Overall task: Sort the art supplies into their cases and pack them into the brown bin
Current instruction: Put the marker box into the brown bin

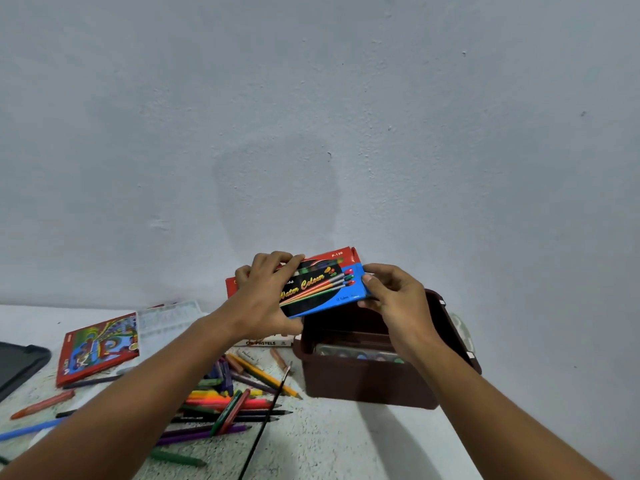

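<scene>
Pale grey-blue wall (311, 116) fills the upper and right frame, bearing small marks and a faint darker patch at centre. White speckled tabletop (322, 441) occupies the lower frame. Dark flat object (17, 365), unidentifiable, at left edge.

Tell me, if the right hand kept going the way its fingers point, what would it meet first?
The right hand points leftward and already pinches the end of the water colour box. Beyond that, probably the left hand gripping its other end, though depth is hard to judge.
</scene>
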The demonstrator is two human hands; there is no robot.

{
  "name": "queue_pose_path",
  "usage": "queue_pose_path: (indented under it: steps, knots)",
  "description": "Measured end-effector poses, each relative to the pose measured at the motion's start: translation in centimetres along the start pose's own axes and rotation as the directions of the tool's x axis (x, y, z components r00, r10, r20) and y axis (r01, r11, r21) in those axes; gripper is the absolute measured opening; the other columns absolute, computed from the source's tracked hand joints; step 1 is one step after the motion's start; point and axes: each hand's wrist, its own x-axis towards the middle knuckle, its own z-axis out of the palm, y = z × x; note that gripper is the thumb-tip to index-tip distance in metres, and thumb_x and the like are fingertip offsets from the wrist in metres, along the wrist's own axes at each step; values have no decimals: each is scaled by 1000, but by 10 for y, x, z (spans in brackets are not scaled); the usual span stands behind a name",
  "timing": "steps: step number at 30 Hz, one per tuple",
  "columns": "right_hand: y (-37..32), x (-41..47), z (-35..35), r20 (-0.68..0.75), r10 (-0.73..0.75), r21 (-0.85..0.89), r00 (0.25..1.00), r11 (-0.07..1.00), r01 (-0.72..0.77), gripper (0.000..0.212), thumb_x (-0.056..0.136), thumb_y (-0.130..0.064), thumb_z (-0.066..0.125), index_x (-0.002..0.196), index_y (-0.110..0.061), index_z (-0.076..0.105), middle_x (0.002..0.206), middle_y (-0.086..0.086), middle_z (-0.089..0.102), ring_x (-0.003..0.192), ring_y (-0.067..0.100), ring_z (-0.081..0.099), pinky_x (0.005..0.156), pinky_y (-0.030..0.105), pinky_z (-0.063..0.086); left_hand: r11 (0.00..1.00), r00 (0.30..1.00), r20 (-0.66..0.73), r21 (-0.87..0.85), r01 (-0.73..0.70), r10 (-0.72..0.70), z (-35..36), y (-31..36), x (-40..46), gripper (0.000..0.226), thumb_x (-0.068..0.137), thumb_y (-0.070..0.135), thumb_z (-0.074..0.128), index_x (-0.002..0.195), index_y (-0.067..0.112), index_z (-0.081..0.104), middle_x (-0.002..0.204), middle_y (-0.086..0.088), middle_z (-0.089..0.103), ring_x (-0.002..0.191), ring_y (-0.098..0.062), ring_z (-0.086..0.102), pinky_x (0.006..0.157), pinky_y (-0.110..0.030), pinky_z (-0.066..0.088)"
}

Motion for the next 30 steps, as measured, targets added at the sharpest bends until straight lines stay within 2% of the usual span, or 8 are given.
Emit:
queue_pose_path:
  steps: [4, 8, 11, 14, 19, 22, 25, 30]
  knots:
    - [-1, 13, -10, 68, -23, 2, 997, 1000, 23, 13, 93, -16, 60, 102, -17, 71, 95, 0, 73, 95, 14, 70, 74, 33, 59, 1000, 1000, 9, 13, 9, -9, 12, 5, 20, 105, 54, 59, 62, 146, 24, 25, 138, 4, 32, 128, -14, 24, 96, -31, 16]
    - [-7, 33, -21, 121, -14, 65, 993, 998, 6, 16, 91, -21, 64, 105, -14, 65, 101, 6, 73, 94, 19, 71, 77, 36, 59, 998, 999, 10, 50, 37, -37, 18, 16, 45, 106, 55, 60, 59, 147, 23, 23, 141, 2, 32, 129, -15, 23, 100, -36, 21]
    - [-5, 53, -30, 38, 17, 38, 999, 999, -19, 19, 90, -15, 66, 105, -12, 55, 91, 11, 74, 83, 20, 73, 61, 29, 58, 996, 1000, 17, 91, 8, -10, 26, 32, 64, 106, 56, 64, 54, 149, 27, 19, 145, 1, 30, 133, -17, 21, 105, -40, 18]
    - [5, 73, -48, -116, 97, 75, 988, 993, -89, 17, 91, -11, 64, 106, -10, 55, 94, 15, 72, 78, 22, 72, 53, 27, 54, 980, 990, -40, 141, 138, -134, 37, 37, 78, 106, 55, 76, 56, 146, 37, 21, 147, 1, 27, 136, -21, 20, 106, -48, 17]
    - [42, 93, -80, -169, 291, -52, 942, 952, -303, 14, 94, -9, 58, 105, -11, 50, 105, 18, 64, 81, 25, 67, 53, 34, 55, 976, 929, 304, 17, 217, -212, 61, 29, 88, 107, 62, 58, 79, 148, 26, 23, 140, -9, 33, 128, -29, 34, 106, -40, 35]
    - [64, 98, -84, -152, 372, -345, 916, 848, -402, 19, 93, -10, 55, 109, -9, 46, 116, 16, 56, 91, 29, 62, 58, 44, 59, 977, 887, 412, 42, 209, -207, 85, 33, 89, 105, 67, 49, 80, 149, 22, 20, 145, -11, 30, 131, -31, 32, 107, -41, 36]
    - [76, 98, -81, -117, 420, -794, 900, 505, -339, 48, 95, -20, 54, 135, -5, 32, 131, 19, 52, 111, 33, 56, 83, 37, 52, 970, 828, 505, 106, 221, -244, 109, 36, 87, 103, 71, 38, 81, 150, 20, 17, 151, -12, 22, 137, -34, 25, 110, -45, 33]
    - [103, 91, -71, -134, 486, -880, 863, 342, -329, 69, 97, -20, 50, 148, -3, 7, 138, 23, 46, 122, 33, 52, 96, 34, 43, 955, 745, 600, 139, 261, -291, 140, 34, 78, 99, 74, 33, 79, 150, 16, 18, 154, -15, 19, 140, -36, 23, 113, -44, 30]
